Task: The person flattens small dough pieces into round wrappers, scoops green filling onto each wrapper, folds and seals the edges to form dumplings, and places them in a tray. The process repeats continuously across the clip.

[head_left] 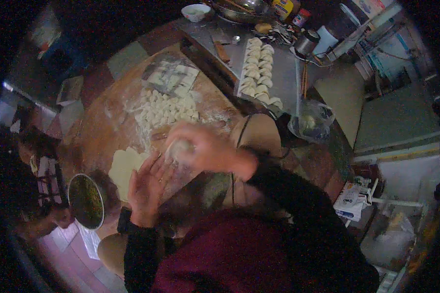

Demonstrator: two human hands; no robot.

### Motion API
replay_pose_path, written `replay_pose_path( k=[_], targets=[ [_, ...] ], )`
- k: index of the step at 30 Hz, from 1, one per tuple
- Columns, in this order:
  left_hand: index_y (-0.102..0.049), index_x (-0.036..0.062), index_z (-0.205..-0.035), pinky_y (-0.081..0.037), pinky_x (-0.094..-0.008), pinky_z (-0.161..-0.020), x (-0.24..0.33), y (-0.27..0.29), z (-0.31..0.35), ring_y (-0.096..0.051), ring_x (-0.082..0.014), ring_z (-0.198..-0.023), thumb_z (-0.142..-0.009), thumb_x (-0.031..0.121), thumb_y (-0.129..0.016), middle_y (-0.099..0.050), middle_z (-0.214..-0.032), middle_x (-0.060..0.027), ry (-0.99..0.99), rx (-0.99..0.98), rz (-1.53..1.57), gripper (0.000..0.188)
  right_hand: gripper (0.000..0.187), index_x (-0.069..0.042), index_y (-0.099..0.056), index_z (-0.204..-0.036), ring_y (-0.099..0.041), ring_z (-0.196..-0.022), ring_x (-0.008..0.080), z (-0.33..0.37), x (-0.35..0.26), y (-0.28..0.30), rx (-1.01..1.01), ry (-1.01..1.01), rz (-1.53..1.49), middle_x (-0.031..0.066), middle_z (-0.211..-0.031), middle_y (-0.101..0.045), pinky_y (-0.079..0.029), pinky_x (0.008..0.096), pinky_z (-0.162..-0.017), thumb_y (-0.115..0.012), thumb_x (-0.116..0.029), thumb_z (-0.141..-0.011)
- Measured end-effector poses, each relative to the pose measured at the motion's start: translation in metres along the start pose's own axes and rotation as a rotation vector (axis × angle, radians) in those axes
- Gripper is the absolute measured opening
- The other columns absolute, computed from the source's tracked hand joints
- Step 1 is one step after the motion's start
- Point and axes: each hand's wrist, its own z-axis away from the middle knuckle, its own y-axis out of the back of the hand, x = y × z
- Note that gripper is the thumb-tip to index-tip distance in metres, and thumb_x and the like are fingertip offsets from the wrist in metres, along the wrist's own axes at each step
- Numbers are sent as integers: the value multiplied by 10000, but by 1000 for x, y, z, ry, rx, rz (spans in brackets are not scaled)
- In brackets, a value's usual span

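Observation:
My right hand (pixel 205 149) is blurred by motion over the near part of a wooden board (pixel 102 129), its fingers curled around a pale, rounded piece of dough (pixel 182 150). Just left of it, my left hand (pixel 149 185) is palm up with its fingers stretched out and seems to hold nothing. Flat white dough wrappers (pixel 124 168) lie beside that hand. Beyond both hands, many small cut dough pieces (pixel 167 108) sit in scattered flour. Partly hidden behind my right hand is what looks like a rolling pin (pixel 217 124).
Left of the wrappers stands a metal bowl (pixel 85 201) of greenish filling. Filled dumplings (pixel 259 68) line a metal tray (pixel 286 80) at the far right. A clear plastic bag (pixel 310 119) lies near the tray; a wok (pixel 242 10) and white bowl (pixel 196 12) are farther back.

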Motion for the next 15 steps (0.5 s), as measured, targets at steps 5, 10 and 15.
replay_pose_path(
  k=[5,10,15],
  targets=[
    [-450,-56,-1313,-339,-423,-1071,10,32,9,-447,-328,-1256,-943,360,-495,-511,-1319,-183,-22,116,-214,559,234,-72,-632,-1014,-605,-929,130,31,29,180,372,-341,231,32,-991,-648,-478,277,-822,-679,-77,-785],
    [-524,-4,-1250,-379,-398,-1036,3,62,16,-508,-273,-1186,-948,282,-508,-555,-1268,-131,64,212,-311,416,222,-89,-647,-996,-626,-910,192,76,112,253,401,-452,746,72,-956,-673,-489,331,-807,-669,-69,-776],
    [-574,19,-1179,-412,-380,-1006,-3,88,26,-548,-232,-1126,-948,234,-507,-589,-1208,-104,-18,187,-303,323,197,-72,-660,-970,-639,-916,226,122,180,275,319,-521,742,82,-960,-684,-497,359,-808,-655,-71,-773]
  ],
)
